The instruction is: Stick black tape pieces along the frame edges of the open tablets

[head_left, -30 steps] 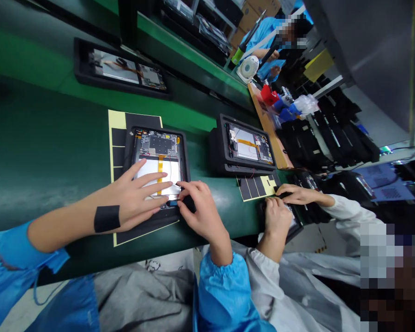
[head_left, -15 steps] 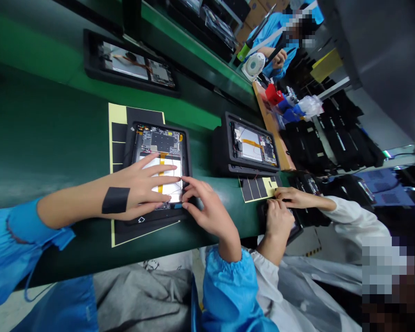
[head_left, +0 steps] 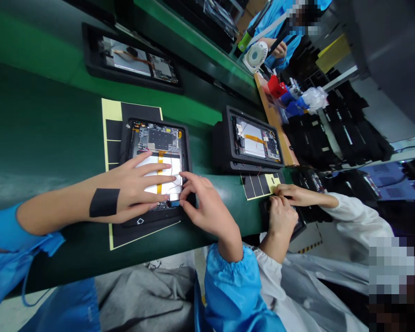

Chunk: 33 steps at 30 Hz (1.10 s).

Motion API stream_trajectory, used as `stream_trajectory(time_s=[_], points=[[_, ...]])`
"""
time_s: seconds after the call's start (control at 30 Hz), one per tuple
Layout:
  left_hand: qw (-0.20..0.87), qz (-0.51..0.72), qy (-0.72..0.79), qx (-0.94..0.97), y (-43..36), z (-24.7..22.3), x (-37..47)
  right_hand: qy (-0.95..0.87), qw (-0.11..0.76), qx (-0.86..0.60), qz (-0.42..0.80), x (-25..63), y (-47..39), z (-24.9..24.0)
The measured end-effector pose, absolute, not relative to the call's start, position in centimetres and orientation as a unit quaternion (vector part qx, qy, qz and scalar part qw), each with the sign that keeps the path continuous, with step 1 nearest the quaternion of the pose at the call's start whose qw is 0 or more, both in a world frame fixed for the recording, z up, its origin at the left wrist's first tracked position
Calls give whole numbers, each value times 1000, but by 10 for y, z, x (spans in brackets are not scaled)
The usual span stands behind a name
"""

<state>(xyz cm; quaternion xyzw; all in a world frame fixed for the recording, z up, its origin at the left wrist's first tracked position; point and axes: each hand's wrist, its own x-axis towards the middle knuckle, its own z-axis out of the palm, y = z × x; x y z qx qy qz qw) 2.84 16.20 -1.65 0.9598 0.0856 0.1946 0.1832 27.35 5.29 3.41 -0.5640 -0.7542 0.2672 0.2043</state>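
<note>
An opened tablet (head_left: 161,138) lies in a black foam tray (head_left: 126,133), its circuit board at the top and a white battery with an orange ribbon cable below. My left hand (head_left: 134,186) rests on the battery with fingers spread; a black tape square (head_left: 104,202) sticks to the back of it. At the tablet's right edge, near a small blue piece (head_left: 174,203), my right hand (head_left: 204,203) has its fingers bent and pressed close. What those fingertips hold, if anything, is too small to make out. Beneath the tray is a yellow-backed sheet (head_left: 111,109) of black pieces.
Another tray (head_left: 134,80) with an opened device stands at the back. Stacked trays (head_left: 224,147) with a device are to the right. Beyond, a co-worker's hands (head_left: 284,214) work beside a smaller sheet (head_left: 251,186). A white fan (head_left: 256,56) stands farther back, near another person.
My left hand has shifted slightly left across the battery, uncovering a little more of it. My right hand stays at the tablet's edge. The whole view has moved slightly.
</note>
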Motion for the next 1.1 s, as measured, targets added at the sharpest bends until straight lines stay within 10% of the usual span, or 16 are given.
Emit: stream_trajectory(time_s=[1.1], points=[[61,304,162,937,127,-22,33,-657,424,-618,86,240,11,-26]])
